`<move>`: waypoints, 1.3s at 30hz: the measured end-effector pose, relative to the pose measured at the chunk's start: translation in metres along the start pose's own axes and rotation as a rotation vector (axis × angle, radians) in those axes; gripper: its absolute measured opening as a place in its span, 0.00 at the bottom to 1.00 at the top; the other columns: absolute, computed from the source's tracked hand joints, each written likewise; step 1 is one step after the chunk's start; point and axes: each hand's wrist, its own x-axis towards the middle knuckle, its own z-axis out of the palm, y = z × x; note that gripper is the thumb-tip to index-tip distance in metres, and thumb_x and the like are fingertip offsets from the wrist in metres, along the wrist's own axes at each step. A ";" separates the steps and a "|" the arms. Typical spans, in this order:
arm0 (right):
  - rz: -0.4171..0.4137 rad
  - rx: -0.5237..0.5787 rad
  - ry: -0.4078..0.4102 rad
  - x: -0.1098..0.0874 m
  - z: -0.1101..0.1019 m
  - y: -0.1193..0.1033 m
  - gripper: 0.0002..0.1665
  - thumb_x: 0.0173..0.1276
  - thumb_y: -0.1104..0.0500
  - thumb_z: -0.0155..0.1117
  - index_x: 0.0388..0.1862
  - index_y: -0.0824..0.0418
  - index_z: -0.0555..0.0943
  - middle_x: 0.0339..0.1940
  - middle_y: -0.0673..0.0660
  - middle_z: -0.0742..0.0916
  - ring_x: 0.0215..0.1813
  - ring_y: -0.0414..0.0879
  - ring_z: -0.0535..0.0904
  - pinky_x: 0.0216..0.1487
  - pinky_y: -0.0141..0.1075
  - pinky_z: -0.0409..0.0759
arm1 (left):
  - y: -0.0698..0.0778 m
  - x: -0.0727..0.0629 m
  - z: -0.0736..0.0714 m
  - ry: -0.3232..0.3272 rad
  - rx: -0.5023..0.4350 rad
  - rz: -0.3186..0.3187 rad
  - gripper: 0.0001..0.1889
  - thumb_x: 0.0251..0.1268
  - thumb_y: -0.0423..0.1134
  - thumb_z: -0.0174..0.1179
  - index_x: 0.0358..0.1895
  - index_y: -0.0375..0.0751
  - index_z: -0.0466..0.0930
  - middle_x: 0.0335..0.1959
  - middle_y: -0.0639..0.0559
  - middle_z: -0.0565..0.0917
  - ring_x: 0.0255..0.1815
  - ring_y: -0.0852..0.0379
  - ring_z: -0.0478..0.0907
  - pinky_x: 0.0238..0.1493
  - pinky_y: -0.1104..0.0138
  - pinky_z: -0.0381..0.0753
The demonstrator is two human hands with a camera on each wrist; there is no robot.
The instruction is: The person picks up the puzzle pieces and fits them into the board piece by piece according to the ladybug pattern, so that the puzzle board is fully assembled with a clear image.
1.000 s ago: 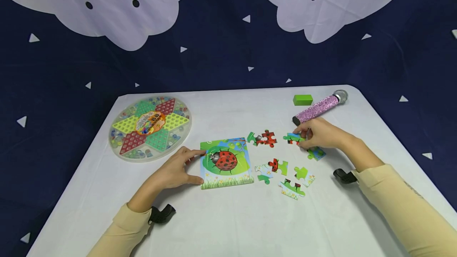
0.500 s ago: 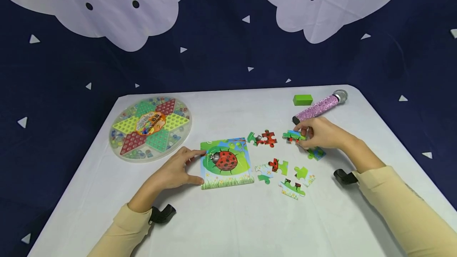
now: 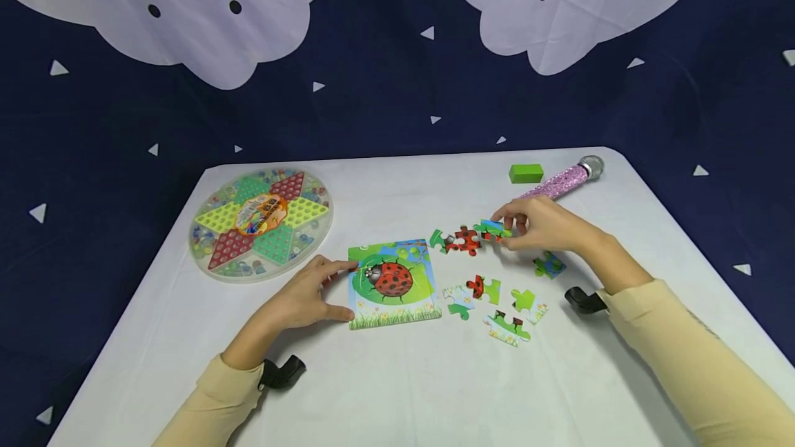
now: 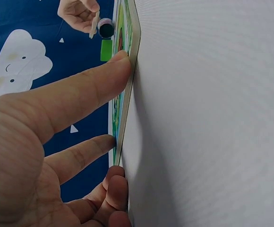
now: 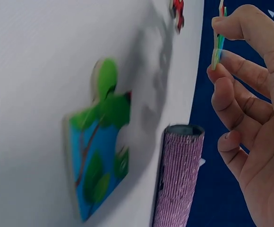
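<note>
In the head view a square board with a ladybug picture lies flat on the white table. My left hand rests at its left edge, thumb and index finger straight and spread apart. The left wrist view shows that thumb touching the board's edge. My right hand pinches a blue and green puzzle piece between thumb and fingers, raised off the table in the right wrist view. Just left of it lie red ladybug puzzle pieces. Below the right hand is a blue and green puzzle piece.
Several loose puzzle pieces lie right of the board. A pink glittery microphone and a green block are at the back right. A round Chinese checkers set occupies the back left. A dark blue backdrop hangs behind.
My right hand has lifted the puzzle piece and carried it left, towards the red pieces. The blue and green piece beneath it now shows fully. My left hand stays at the board.
</note>
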 end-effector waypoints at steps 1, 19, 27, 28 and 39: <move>-0.007 0.001 0.000 0.002 0.001 -0.002 0.22 0.59 0.61 0.79 0.54 0.59 0.91 0.33 0.46 0.88 0.30 0.38 0.77 0.35 0.32 0.74 | 0.000 0.000 0.000 -0.001 0.000 -0.001 0.47 0.48 0.43 0.87 0.76 0.46 0.77 0.50 0.46 0.76 0.48 0.53 0.72 0.52 0.58 0.72; -0.080 -0.012 -0.067 0.047 0.022 -0.036 0.25 0.60 0.56 0.78 0.58 0.57 0.90 0.37 0.47 0.88 0.30 0.39 0.78 0.33 0.34 0.75 | -0.002 0.000 0.001 -0.003 0.006 -0.008 0.47 0.48 0.43 0.87 0.76 0.46 0.77 0.50 0.46 0.76 0.50 0.52 0.72 0.55 0.55 0.73; -0.112 0.009 -0.120 0.062 0.031 -0.054 0.25 0.65 0.54 0.77 0.60 0.58 0.89 0.39 0.48 0.88 0.25 0.35 0.82 0.38 0.37 0.79 | -0.001 0.000 -0.001 -0.007 0.006 -0.011 0.47 0.49 0.43 0.87 0.76 0.46 0.77 0.51 0.46 0.76 0.52 0.51 0.73 0.56 0.55 0.74; -0.116 0.008 -0.124 0.064 0.032 -0.056 0.24 0.65 0.54 0.77 0.60 0.58 0.89 0.40 0.48 0.88 0.26 0.35 0.82 0.39 0.38 0.79 | -0.001 0.000 -0.001 -0.006 0.004 -0.012 0.47 0.49 0.43 0.87 0.76 0.46 0.77 0.51 0.46 0.76 0.52 0.51 0.73 0.55 0.55 0.74; -0.149 -0.031 -0.177 0.079 0.048 -0.072 0.25 0.65 0.52 0.77 0.61 0.57 0.89 0.39 0.48 0.88 0.29 0.37 0.77 0.36 0.36 0.78 | -0.003 0.001 0.000 -0.003 0.007 -0.004 0.47 0.49 0.44 0.86 0.76 0.47 0.77 0.51 0.46 0.77 0.52 0.51 0.73 0.55 0.56 0.73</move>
